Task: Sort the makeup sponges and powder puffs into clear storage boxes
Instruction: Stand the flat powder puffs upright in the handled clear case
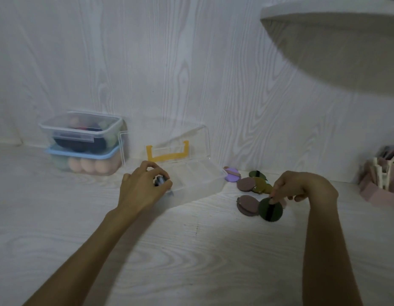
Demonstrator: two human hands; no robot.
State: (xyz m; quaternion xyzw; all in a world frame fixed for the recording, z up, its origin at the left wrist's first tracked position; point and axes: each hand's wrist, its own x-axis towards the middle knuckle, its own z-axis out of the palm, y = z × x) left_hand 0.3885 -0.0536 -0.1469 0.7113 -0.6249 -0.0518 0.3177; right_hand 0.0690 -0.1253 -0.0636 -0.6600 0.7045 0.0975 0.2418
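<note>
An open clear storage box (205, 180) with a yellow handle on its raised lid lies on the floor in the middle. My left hand (143, 186) is at the box's near left corner, fingers closed around a small dark grey puff. To the right lie several round powder puffs: a dark green one (270, 209), mauve ones (248, 205), an olive one (259, 184) and a purple one (232, 174). My right hand (300, 186) pinches the top edge of the dark green puff, which stands tilted on the floor.
Two closed clear boxes are stacked at the left wall, the upper one (81, 129) with dark puffs, the lower blue-lidded one (85, 162) with peach sponges. A pink organiser (377, 191) stands at the right. A white basin (337, 40) overhangs the upper right.
</note>
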